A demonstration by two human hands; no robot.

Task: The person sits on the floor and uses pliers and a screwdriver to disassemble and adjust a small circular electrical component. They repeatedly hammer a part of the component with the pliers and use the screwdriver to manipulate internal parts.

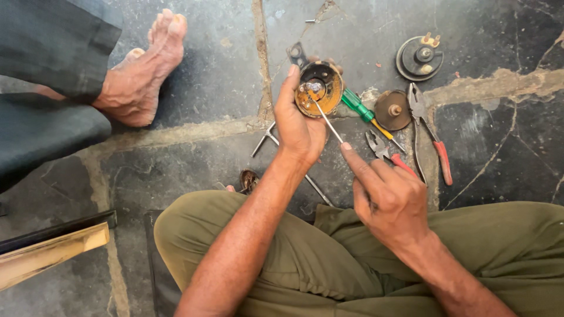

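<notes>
My left hand (298,120) grips a round rusty metal housing (319,88), open side up, with a shiny part in its middle. My right hand (385,191) holds a thin metal rod tool (326,119); its tip reaches into the housing. Both hands are above my knees in olive trousers (294,258), over a dark stone floor.
On the floor lie a green-handled screwdriver (359,107), a brown round disc (392,110), red-handled pliers (430,132), smaller red-handled pliers (385,151), a round black part with brass terminals (419,57) and a cross wrench (268,140). Another person's bare foot (141,73) rests at upper left. A wooden edge (53,252) is at lower left.
</notes>
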